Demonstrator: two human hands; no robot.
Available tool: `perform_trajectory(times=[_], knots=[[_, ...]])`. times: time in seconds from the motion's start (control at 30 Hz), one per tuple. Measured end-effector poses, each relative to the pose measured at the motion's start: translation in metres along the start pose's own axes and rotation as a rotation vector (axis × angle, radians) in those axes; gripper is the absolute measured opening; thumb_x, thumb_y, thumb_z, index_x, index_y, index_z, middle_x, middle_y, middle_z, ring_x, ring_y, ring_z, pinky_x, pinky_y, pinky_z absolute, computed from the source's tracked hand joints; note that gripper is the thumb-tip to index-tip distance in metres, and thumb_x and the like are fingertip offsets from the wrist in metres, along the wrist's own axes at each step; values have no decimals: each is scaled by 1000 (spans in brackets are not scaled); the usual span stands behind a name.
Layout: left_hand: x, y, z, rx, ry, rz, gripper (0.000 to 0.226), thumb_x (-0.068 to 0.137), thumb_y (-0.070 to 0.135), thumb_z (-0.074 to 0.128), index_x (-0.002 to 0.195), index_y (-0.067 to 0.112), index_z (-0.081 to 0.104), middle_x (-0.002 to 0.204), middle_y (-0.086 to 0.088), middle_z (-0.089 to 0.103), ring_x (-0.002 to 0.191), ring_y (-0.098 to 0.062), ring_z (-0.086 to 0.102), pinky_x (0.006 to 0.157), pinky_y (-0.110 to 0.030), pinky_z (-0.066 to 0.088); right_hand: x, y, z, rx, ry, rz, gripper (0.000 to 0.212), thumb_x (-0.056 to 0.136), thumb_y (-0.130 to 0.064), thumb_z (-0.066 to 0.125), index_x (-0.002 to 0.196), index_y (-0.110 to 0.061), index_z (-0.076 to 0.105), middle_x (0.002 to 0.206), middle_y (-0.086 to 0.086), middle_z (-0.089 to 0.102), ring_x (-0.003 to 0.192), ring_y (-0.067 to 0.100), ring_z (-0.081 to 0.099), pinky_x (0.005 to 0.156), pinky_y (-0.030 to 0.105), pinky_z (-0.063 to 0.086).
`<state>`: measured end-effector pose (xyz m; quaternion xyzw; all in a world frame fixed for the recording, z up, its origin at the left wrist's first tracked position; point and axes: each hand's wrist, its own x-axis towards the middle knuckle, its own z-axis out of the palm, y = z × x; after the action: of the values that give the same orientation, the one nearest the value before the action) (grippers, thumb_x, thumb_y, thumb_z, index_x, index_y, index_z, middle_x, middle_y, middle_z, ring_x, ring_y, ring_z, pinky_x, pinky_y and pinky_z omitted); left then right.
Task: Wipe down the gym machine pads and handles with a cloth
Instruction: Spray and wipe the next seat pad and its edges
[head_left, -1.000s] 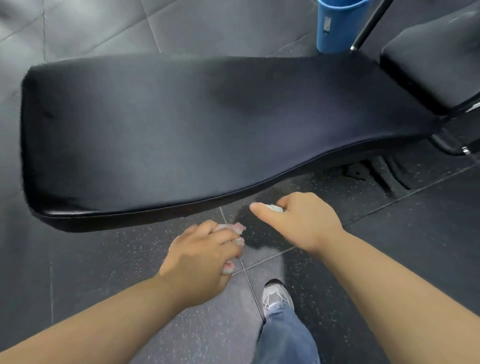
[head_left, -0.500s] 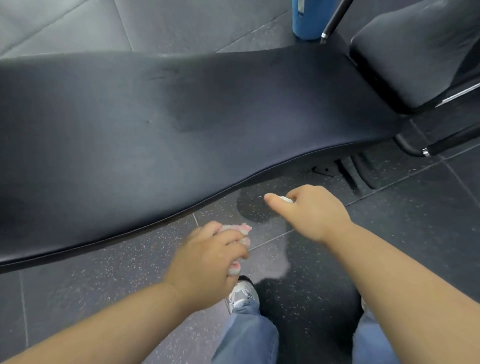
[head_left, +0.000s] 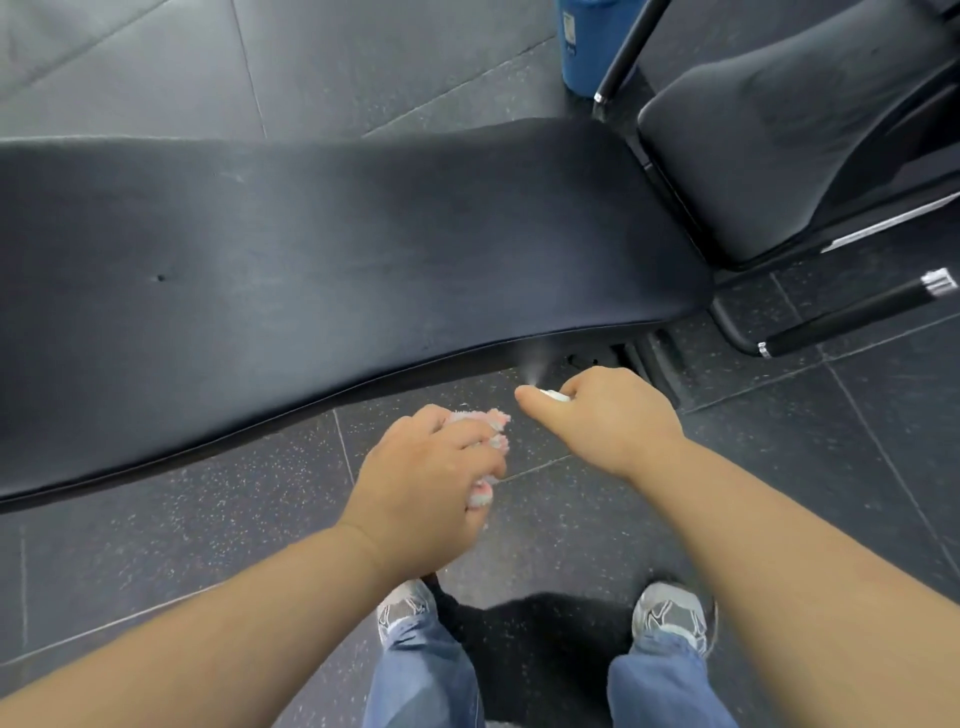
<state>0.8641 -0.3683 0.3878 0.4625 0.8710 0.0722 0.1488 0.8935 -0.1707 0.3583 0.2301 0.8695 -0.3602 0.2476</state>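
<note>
My left grip (head_left: 431, 478) is clamped on the balled pink-and-white cloth (head_left: 488, 421). I hold it above the floor (head_left: 208, 519), just in front of the long pad (head_left: 311, 270) and not touching it. My right grip (head_left: 613, 410) is closed round a small white spray bottle (head_left: 556, 396) with one finger on its top, and a thin mist (head_left: 537, 366) goes toward the pad's near edge. I judge the job barely begun: I am wetting the pad, not yet wiping. I cannot make out any sure wet streaks. Left to wipe are this pad, the seat pad (head_left: 779, 145) and the handle (head_left: 852, 312).
</note>
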Motion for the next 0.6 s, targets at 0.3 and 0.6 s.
perform_trajectory(times=[0.3, 0.6], knots=[[11, -15, 11, 25, 47, 48, 27, 76, 24, 46, 86, 23, 71, 110, 7, 69, 80, -25, 59, 67, -41, 54, -1, 15, 24, 172, -8, 86, 66, 78, -82, 47, 63, -18, 38, 61, -5, 47, 57, 16, 46, 54, 31, 32], [21, -20, 82, -114, -181, -207, 23, 82, 46, 60, 101, 33, 58, 114, 18, 50, 108, -13, 40, 91, -30, 44, 28, 70, 102, 257, 56, 52, 25, 96, -43, 56, 102, -22, 44, 88, -7, 52, 85, 20, 55, 69, 33, 39]])
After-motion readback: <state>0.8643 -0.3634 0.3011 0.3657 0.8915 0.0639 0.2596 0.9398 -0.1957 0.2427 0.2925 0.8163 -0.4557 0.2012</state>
